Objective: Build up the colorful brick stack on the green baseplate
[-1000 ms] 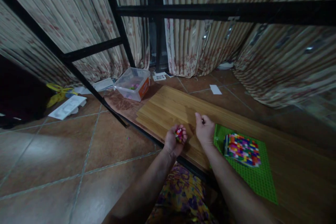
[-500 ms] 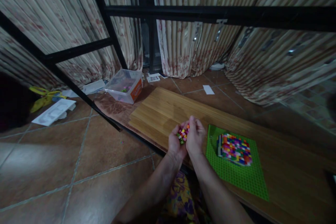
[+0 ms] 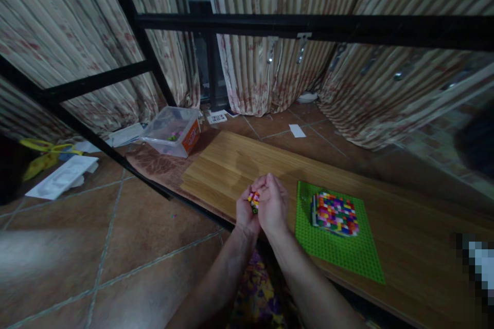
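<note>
A small heap of colourful toy bricks (image 3: 253,198) lies in my cupped left hand (image 3: 244,212), held low over the wooden board (image 3: 216,164). My right hand (image 3: 273,204) is pressed against the left, its fingers curled over the heap and hiding much of it. To the right, a green studded baseplate (image 3: 339,259) rests on the board. It carries a block of many-coloured bricks (image 3: 336,213) built up in layers, apart from both hands.
A clear plastic box (image 3: 164,143) with an orange label and some bricks inside stands at the board's far left end, on a brown cloth (image 3: 148,170). A black metal frame (image 3: 247,22) crosses in front of curtains. White packaging (image 3: 62,177) lies on the tiled floor.
My right hand has closed further over the bricks, so fewer of them show. The whole scene has shifted slightly left as the camera turned.
</note>
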`<state>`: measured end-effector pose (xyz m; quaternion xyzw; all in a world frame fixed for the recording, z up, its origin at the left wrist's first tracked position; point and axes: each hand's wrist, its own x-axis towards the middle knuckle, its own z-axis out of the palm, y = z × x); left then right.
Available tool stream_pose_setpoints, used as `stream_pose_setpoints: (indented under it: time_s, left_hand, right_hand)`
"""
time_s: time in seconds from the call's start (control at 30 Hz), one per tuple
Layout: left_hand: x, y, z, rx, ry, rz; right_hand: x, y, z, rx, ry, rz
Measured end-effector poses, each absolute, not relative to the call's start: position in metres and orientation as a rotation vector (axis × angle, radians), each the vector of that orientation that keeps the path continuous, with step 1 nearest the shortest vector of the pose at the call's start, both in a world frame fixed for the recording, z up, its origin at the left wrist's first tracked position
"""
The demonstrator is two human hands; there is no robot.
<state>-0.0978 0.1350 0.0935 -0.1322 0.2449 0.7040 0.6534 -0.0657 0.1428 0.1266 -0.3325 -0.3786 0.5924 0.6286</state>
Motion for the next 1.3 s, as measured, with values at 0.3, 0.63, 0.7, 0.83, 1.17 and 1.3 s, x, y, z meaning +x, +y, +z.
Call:
stream_pose_setpoints:
  time_s: [0.3,0.63,0.7,0.83,1.17,1.3]
  left_hand:
    - [-0.130,0.127,0.099,-0.450,0.507,1.536]
    - [-0.131,0.123,0.098,-0.356,0.532,1.487]
    - [-0.130,0.123,0.098,-0.350,0.550,1.478]
    - [-0.127,0.123,0.097,-0.335,0.564,1.466]
    - [-0.117,0.124,0.096,-0.344,0.598,1.548]
    - [-0.112,0.127,0.096,-0.319,0.568,1.530]
  right_hand:
    - [0.011,0.174,0.117,-1.622,-1.700,0.537]
    - [-0.001,0.173,0.089,-1.939,-2.209,0.334]
    - [-0.002,0.175,0.087,-1.864,-2.210,0.345]
    - [-0.003,0.179,0.085,-1.779,-2.184,0.401]
    - [0.006,0.175,0.098,-1.616,-2.058,0.680]
    - [0.000,0.163,0.113,-1.346,-1.814,1.003]
